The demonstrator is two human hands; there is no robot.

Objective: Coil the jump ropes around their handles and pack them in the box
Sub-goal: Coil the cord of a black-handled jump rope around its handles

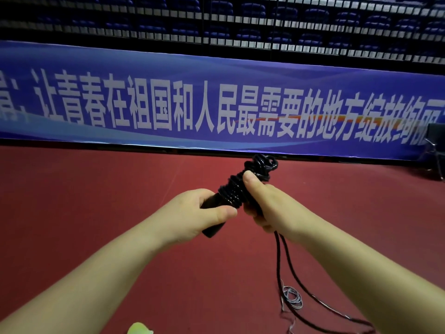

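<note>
Two loose rope strands [286, 261] trail from your right hand [262, 203] down to red floor [96, 189]. Your left hand [192, 213] grips black handles [212, 231]; right hand curls round rope coil [232, 191], thumb pressing it. Open floor runs to blue banner [216, 102]; dark chair [433, 150] at far right edge.

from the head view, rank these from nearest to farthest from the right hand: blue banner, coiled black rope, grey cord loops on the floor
1. coiled black rope: gripped by the right hand.
2. grey cord loops: on the red floor, below the hand.
3. blue banner: far wall, beyond the floor.
</note>
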